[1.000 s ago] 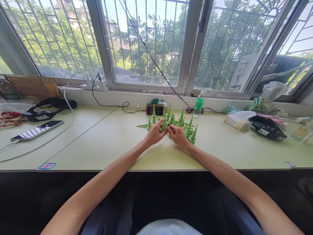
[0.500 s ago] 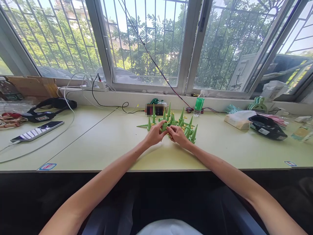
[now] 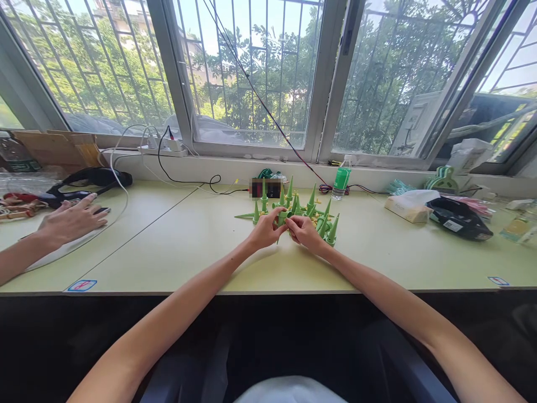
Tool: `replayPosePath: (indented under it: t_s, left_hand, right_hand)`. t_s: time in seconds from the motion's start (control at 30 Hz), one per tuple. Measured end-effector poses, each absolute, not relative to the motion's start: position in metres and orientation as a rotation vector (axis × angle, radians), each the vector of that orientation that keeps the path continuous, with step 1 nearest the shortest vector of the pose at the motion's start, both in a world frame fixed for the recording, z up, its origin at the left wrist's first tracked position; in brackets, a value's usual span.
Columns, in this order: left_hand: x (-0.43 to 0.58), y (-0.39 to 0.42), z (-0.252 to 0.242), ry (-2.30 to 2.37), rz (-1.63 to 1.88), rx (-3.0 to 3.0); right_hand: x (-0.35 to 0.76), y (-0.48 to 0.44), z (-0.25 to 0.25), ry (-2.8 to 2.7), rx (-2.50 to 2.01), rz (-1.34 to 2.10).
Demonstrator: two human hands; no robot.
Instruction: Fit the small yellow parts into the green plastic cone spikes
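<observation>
Near the middle of the table, my left hand (image 3: 267, 229) is closed around a green plastic plant watering spike (image 3: 283, 216), its collar end showing between thumb and fingers. My right hand (image 3: 307, 232) pinches the same spike at its right side; my fingers hide any small part there. Just behind and beside both hands is a group of green cone-shaped spikes (image 3: 311, 196), several standing point up and some lying down. Small yellow fittings (image 3: 318, 189) show among them.
At the left, another person's hand (image 3: 73, 221) lies over a phone, by a black head strap (image 3: 100, 177). Behind the spikes are a dark box (image 3: 274, 189) and a green-labelled bottle (image 3: 342, 178). A tissue pack (image 3: 409, 207) and a black headset (image 3: 459, 218) sit right.
Another person's hand has come in from the left and now covers the phone. My own hands and the spike they hold stay almost in place.
</observation>
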State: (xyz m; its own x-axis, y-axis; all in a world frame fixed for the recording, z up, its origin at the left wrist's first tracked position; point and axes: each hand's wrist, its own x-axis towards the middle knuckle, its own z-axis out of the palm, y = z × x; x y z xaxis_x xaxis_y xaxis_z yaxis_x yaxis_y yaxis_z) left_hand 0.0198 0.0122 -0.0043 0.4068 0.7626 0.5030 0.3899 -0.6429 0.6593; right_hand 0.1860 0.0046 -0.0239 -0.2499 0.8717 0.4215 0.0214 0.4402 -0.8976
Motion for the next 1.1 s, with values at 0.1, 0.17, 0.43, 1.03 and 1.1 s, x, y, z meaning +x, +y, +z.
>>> replayPosePath:
  t_s: [0.1,0.17,0.43,1.03,1.1]
  left_hand:
    - [0.0199,0.0135,-0.0048,0.989,1.128,2.229]
    - [0.0201,0.0139,-0.0048,0.997,1.124,2.223]
    - [0.0202,0.0143,-0.0044,1.009,1.122,2.224]
    - [0.0201,0.0164,-0.0084,0.990,1.134,2.192]
    - [0.0203,0.0157,-0.0076,0.985,1.130,2.184]
  right_hand:
    - [0.1869,0.0047,-0.0244,-1.664,-0.833,0.909]
    - [0.1875,0.0047,-0.0243,-1.700,-0.863,0.835]
    - [0.1879,0.0026,-0.0208,-1.803,-0.925,0.583]
    - [0.1875,0.0042,-0.0225,-1.606,-0.827,1.020]
    - [0.1873,0.0028,-0.0206,-1.576,-0.814,1.075]
